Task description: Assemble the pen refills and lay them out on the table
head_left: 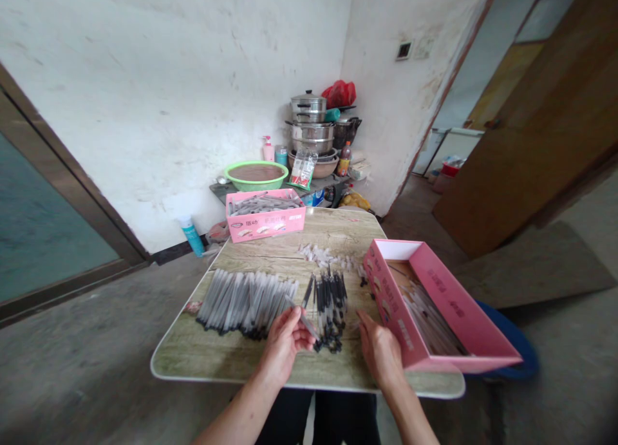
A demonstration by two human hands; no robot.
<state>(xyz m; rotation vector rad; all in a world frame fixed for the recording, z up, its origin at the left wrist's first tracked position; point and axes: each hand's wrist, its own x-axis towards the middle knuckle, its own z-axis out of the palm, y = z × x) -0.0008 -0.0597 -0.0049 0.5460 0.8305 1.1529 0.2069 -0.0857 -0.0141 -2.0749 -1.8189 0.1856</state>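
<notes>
My left hand [288, 342] is closed around a slim pen barrel [307, 324], which slants over the table's middle. To its left lies a wide row of clear pen barrels [246, 300] with black ends at the front. Between my hands is a bundle of black-inked pen refills [331, 297], with black pieces at the near ends. My right hand [380, 345] is low over the table beside the right-hand box, its fingers drawn together. What they hold, if anything, is too small to make out. Small whitish pieces [316, 255] are scattered behind the refills.
A pink box [268, 225] full of pens stands at the table's [203, 361] far left edge. A larger open pink box [405, 332] with clear barrels sits at the right. Behind are a green basin [255, 186] and stacked steel pots [311, 132].
</notes>
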